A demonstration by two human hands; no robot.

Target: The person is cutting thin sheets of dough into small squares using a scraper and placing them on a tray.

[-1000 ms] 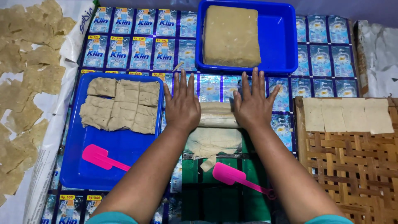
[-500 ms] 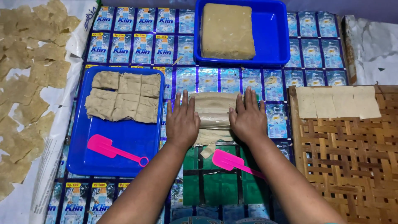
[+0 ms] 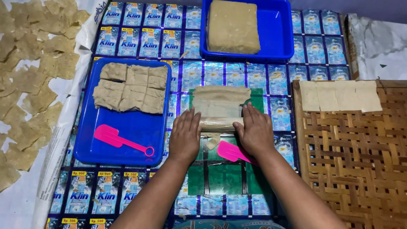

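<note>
1. A thin sheet of beige dough (image 3: 220, 104) is spread at the centre of the frame, on a green mat (image 3: 224, 174) laid over a blue printed sachet sheet (image 3: 144, 19); its near edge is wound into a roll (image 3: 218, 123).
2. The roll's long axis runs left to right across the frame, and it is bracketed at its two ends by the hands.
3. The left hand (image 3: 185, 135) is laid flat and open at the roll's left end, fingers pointing to the top of the frame, gripping nothing.
4. The right hand (image 3: 254, 129) is likewise flat and open at the right end; both are equally near.
5. The unrolled part lies beyond the fingertips, toward the top of the frame.
6. A pink scraper (image 3: 231, 152) is seen just below the roll, partly under the right wrist.
7. To the left, a blue tray (image 3: 123, 152) holds cut dough pieces (image 3: 129, 87) and a second pink scraper (image 3: 121, 139).
</note>
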